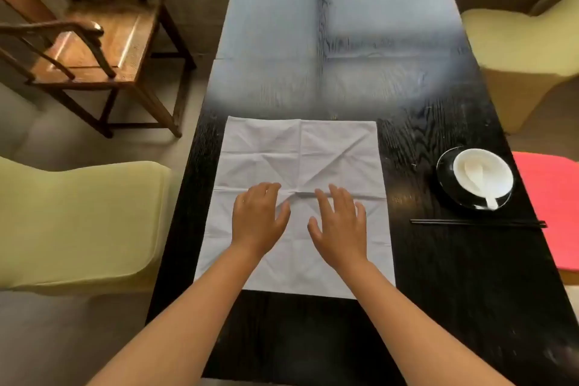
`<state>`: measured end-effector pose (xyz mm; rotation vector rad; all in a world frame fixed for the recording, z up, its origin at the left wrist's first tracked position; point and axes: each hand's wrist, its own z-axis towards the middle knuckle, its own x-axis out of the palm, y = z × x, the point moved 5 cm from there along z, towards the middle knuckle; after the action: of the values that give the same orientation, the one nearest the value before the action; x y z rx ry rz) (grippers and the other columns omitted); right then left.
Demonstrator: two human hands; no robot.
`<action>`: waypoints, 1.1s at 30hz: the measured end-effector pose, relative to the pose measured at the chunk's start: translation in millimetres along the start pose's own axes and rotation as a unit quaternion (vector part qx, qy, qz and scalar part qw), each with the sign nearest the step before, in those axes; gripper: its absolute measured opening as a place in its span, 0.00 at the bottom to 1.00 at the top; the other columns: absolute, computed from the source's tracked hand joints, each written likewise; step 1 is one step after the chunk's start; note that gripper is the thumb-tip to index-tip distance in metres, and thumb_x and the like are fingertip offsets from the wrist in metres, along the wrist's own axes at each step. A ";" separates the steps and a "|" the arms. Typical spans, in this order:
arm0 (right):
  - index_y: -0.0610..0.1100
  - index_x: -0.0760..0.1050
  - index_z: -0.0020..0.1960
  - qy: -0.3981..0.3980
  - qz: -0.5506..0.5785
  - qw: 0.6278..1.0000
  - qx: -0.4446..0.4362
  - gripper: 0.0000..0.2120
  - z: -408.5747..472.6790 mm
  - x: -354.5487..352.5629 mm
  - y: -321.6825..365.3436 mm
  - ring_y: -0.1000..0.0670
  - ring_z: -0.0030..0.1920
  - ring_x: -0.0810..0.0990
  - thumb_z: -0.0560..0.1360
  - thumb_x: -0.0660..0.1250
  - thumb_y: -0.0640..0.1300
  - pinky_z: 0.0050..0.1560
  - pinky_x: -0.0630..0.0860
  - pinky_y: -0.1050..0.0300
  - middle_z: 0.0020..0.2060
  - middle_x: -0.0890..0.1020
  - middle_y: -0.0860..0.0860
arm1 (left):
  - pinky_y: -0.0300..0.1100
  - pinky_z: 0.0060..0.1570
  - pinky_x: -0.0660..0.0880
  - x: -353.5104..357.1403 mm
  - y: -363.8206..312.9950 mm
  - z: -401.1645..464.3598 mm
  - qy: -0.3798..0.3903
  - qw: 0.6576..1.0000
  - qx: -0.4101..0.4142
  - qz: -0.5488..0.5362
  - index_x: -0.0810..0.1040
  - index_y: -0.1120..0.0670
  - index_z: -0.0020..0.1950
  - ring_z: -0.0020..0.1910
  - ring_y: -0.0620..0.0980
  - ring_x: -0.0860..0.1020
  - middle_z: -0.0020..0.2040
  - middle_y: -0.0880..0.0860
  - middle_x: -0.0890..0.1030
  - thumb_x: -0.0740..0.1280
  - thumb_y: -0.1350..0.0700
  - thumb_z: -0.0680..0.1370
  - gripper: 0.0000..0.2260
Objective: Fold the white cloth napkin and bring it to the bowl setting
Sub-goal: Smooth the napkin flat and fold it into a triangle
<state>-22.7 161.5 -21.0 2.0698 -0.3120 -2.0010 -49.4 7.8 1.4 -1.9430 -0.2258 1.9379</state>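
White cloth napkin (297,166) is laid out flat and unfolded on the dark desk (438,276), creased in a star pattern. Left hand (260,222) and right hand (340,226) are placed palm-down side by side on its middle, fingers spread, grip loose, nothing pinched. A small ridge is raised in the cloth between the fingertips. White bowl (488,169) with a white spoon (479,185) inside is seated on a black plate (445,185), well to the right of the napkin. Black chopsticks (476,222) are laid just below the plate.
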 end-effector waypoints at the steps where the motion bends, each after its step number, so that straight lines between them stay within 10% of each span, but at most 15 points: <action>1: 0.46 0.66 0.69 0.021 -0.014 1.000 0.015 0.27 -5.7 16.4 -0.8 0.41 0.70 0.65 0.72 0.67 0.51 0.66 0.63 0.37 0.70 0.68 0.43 | 0.52 0.54 0.72 16.2 4.0 -5.9 0.029 1.000 -0.005 -0.011 0.75 0.57 0.61 0.56 0.56 0.78 0.56 0.55 0.80 0.55 0.47 0.76 0.21; 7: 0.48 0.52 0.75 0.064 -0.055 0.996 0.009 0.28 -38.3 92.0 1.2 0.47 0.75 0.48 0.76 0.50 0.53 0.71 0.47 0.38 0.76 0.54 0.45 | 0.59 0.70 0.51 95.3 24.5 -47.9 0.066 0.994 0.044 0.080 0.57 0.51 0.75 0.75 0.52 0.54 0.76 0.55 0.58 0.50 0.49 0.78 0.25; 15: 0.49 0.48 0.76 0.086 -0.111 0.990 0.021 0.31 -60.8 98.5 -54.5 0.47 0.75 0.47 0.76 0.48 0.56 0.72 0.45 0.41 0.76 0.50 0.46 | 0.58 0.71 0.46 124.5 65.9 -69.5 0.128 0.978 0.116 0.114 0.50 0.47 0.77 0.76 0.53 0.50 0.77 0.54 0.52 0.51 0.44 0.78 0.27; 26: 0.40 0.48 0.75 0.012 -0.115 0.983 0.140 0.31 -35.0 59.8 -100.7 0.45 0.75 0.50 0.77 0.47 0.54 0.71 0.46 0.38 0.75 0.52 0.42 | 0.58 0.71 0.39 84.6 144.4 -27.8 0.067 0.985 -0.116 0.114 0.44 0.54 0.77 0.76 0.50 0.44 0.78 0.56 0.47 0.45 0.43 0.78 0.29; 33: 0.47 0.55 0.75 0.067 -0.087 0.994 -0.024 0.27 31.9 109.6 -12.7 0.48 0.75 0.52 0.77 0.48 0.54 0.70 0.48 0.38 0.75 0.58 0.46 | 0.59 0.70 0.46 133.0 38.5 14.0 0.081 0.988 0.095 0.087 0.54 0.49 0.76 0.76 0.46 0.47 0.76 0.53 0.58 0.50 0.47 0.78 0.25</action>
<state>-50.8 137.6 -129.8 2.2564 -0.0580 -1.9287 -64.8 25.1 -135.8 -2.0353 0.1728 1.8169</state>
